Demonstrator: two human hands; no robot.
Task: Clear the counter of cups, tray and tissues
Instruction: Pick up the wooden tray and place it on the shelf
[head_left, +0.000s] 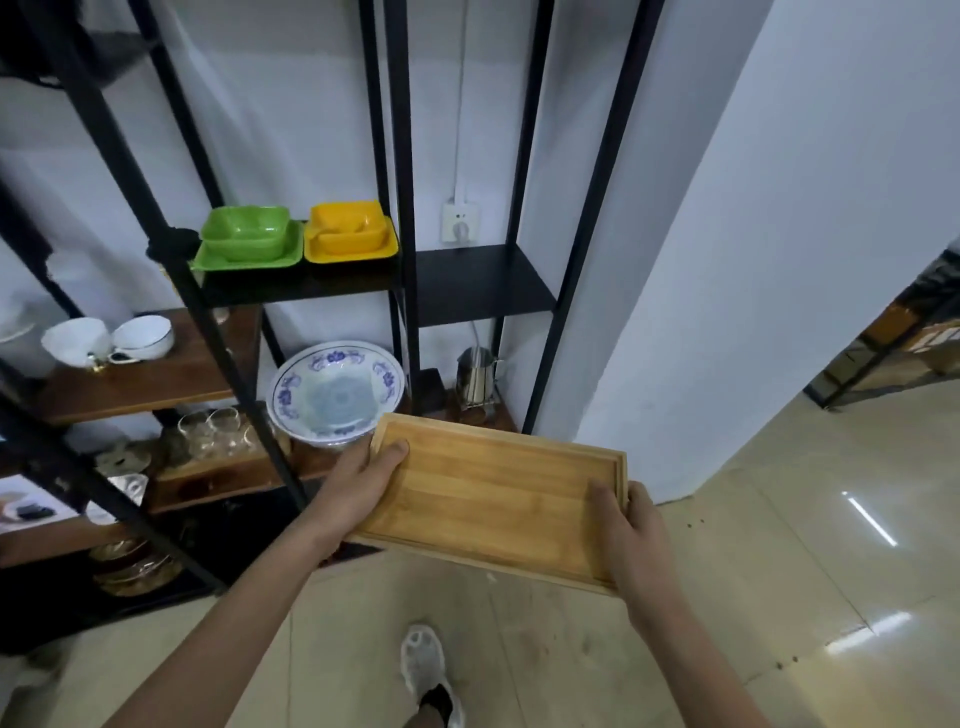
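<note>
An empty wooden tray (493, 493) is held level in the air in front of a black metal shelving unit (405, 156). My left hand (358, 483) grips its left short edge, thumb on the tray's inner face. My right hand (631, 535) grips the right short edge, thumb lying inside the rim. Nothing lies on the tray. Several glass cups (215, 428) stand on a low wooden shelf to the left. No counter or tissues are in view.
A blue-patterned bowl (335, 392) sits on the shelf just behind the tray. Green dishes (247, 239) and yellow dishes (350, 234) sit higher up, white cups (109, 340) at left, a steel pitcher (475, 374) at right. A white wall corner (727, 312) stands right; my shoe (428, 670) is on the tiled floor.
</note>
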